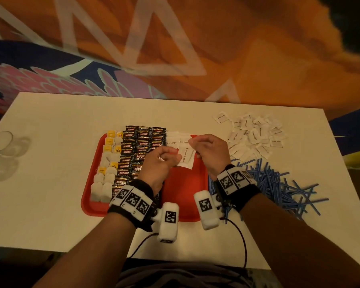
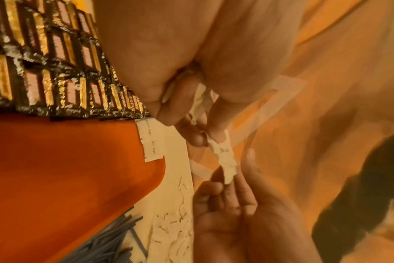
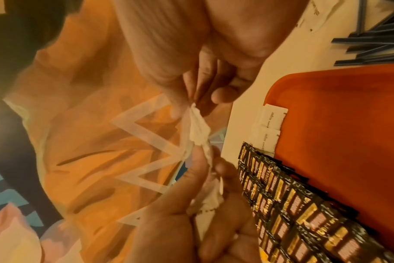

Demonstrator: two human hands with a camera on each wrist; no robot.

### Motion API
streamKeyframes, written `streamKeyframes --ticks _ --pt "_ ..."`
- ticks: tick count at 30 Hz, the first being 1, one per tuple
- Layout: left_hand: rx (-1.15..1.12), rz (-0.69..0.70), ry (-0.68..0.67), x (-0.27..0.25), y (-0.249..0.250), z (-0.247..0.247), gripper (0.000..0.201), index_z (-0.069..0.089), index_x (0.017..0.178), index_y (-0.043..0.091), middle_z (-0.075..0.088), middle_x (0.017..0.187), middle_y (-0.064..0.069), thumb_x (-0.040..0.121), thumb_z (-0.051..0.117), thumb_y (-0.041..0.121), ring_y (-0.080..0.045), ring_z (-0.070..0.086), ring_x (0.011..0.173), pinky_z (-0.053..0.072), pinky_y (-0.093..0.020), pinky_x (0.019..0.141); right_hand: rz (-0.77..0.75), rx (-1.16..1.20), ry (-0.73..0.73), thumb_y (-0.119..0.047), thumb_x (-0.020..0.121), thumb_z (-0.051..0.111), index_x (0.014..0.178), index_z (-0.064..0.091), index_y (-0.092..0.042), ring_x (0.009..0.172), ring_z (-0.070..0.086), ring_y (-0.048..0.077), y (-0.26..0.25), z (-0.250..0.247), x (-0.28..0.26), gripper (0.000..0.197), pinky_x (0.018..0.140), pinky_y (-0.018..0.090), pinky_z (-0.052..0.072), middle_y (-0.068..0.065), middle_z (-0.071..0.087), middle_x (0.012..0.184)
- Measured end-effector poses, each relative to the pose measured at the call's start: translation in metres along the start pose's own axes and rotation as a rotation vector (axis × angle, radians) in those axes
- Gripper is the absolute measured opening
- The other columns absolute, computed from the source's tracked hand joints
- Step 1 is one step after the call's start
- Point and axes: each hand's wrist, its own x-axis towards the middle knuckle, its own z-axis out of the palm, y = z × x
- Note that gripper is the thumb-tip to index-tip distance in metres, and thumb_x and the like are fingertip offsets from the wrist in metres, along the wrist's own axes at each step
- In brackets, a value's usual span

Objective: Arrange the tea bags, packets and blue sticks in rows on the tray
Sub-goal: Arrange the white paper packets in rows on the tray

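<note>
White desk under warm orange light, patterned wall behind. Nearest the camera, both hands hover over the red tray: the left hand and right hand each pinch an end of the same brown sugar packet, with spares bunched in the left. Those packets look feather-light, floppy and crinkly, so I'd pinch them by the edges. The tea bags and coffee sachets are already lined up on the tray. Further right sit the blue sticks and the loose packet pile. I can't count the packets in the left hand, and the wrist views are blurry.
</note>
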Motion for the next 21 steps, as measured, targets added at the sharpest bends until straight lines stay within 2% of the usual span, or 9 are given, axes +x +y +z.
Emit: streamKeyframes --ticks 2,5,7,11,13,16,18,20,21 --pt "-0.12 -0.034 0.014 0.0 0.0 0.0 0.021 0.067 0.109 0.01 0.066 0.075 0.001 0.09 0.067 0.001 -0.017 0.066 0.08 0.051 -0.024 0.061 0.054 0.004 -0.079 -0.027 0.077 0.081 0.092 0.071 -0.014 0.079 0.069 0.018 0.004 0.002 -0.004 0.023 0.064 0.029 0.05 0.006 0.075 0.089" --pt "-0.192 -0.065 0.029 -0.001 0.0 -0.002 0.024 0.068 0.112 0.009 0.065 0.092 -0.011 0.091 0.065 -0.001 -0.017 0.064 0.08 0.053 -0.021 0.061 0.073 -0.031 -0.166 -0.014 0.078 0.08 0.095 0.069 -0.013 0.078 0.066 0.017 0.008 0.004 -0.01 0.02 0.061 0.028 0.049 0.016 0.073 0.096" --pt "-0.193 -0.075 0.015 -0.002 0.0 -0.003 0.023 0.068 0.109 0.011 0.063 0.088 -0.009 0.09 0.065 -0.002 -0.015 0.064 0.078 0.054 -0.021 0.061 0.044 -0.018 -0.136 -0.008 0.077 0.08 0.087 0.07 -0.017 0.076 0.065 0.017 0.007 0.005 -0.011 0.017 0.063 0.029 0.051 0.017 0.072 0.094" --pt "-0.15 -0.103 -0.019 -0.001 0.001 -0.005 0.026 0.066 0.114 0.007 0.064 0.081 -0.004 0.09 0.066 -0.002 -0.012 0.064 0.071 0.053 -0.022 0.059 -0.005 0.01 -0.077 -0.001 0.07 0.083 0.075 0.071 -0.021 0.079 0.065 0.019 0.003 0.009 -0.01 0.023 0.079 0.036 0.056 0.007 0.071 0.084" --pt "-0.161 -0.124 -0.018 0.001 0.003 -0.005 0.028 0.064 0.117 0.003 0.066 0.089 -0.008 0.089 0.066 -0.003 -0.012 0.066 0.071 0.053 -0.021 0.055 0.008 0.084 -0.043 0.003 0.071 0.081 0.073 0.07 -0.018 0.074 0.062 0.018 0.002 0.011 -0.01 0.024 0.074 0.036 0.056 0.006 0.068 0.08" --pt "-0.188 -0.15 -0.016 0.001 0.007 -0.007 0.023 0.063 0.114 0.002 0.065 0.086 -0.007 0.091 0.062 -0.003 -0.007 0.063 0.057 0.042 -0.016 0.039 0.077 0.299 0.037 0.006 0.075 0.076 0.079 0.067 -0.013 0.066 0.056 0.02 0.001 0.01 -0.008 0.021 0.06 0.032 0.047 0.008 0.067 0.081" --pt "-0.195 -0.165 -0.022 0.001 0.007 -0.009 0.019 0.063 0.112 0.003 0.066 0.086 -0.007 0.093 0.061 -0.001 -0.01 0.06 0.061 0.038 -0.016 0.036 0.154 0.299 -0.031 -0.003 0.077 0.078 0.093 0.066 -0.014 0.076 0.06 0.025 0.003 0.007 -0.008 0.023 0.064 0.034 0.048 0.011 0.069 0.097" --pt "-0.178 -0.166 -0.031 0.001 0.007 -0.011 0.015 0.063 0.108 0.004 0.063 0.082 -0.006 0.093 0.061 0.0 -0.012 0.057 0.063 0.036 -0.016 0.035 0.208 0.179 -0.191 -0.009 0.079 0.078 0.105 0.064 -0.015 0.088 0.065 0.021 0.006 0.008 -0.011 0.03 0.067 0.034 0.051 0.011 0.069 0.108" --pt "-0.151 -0.166 -0.034 0.002 0.006 -0.012 0.013 0.063 0.105 0.005 0.062 0.08 -0.006 0.093 0.06 0.0 -0.012 0.055 0.062 0.034 -0.016 0.035 0.201 0.114 -0.245 -0.008 0.08 0.077 0.105 0.064 -0.014 0.087 0.065 0.018 0.007 0.011 -0.013 0.029 0.065 0.031 0.053 0.012 0.069 0.109"
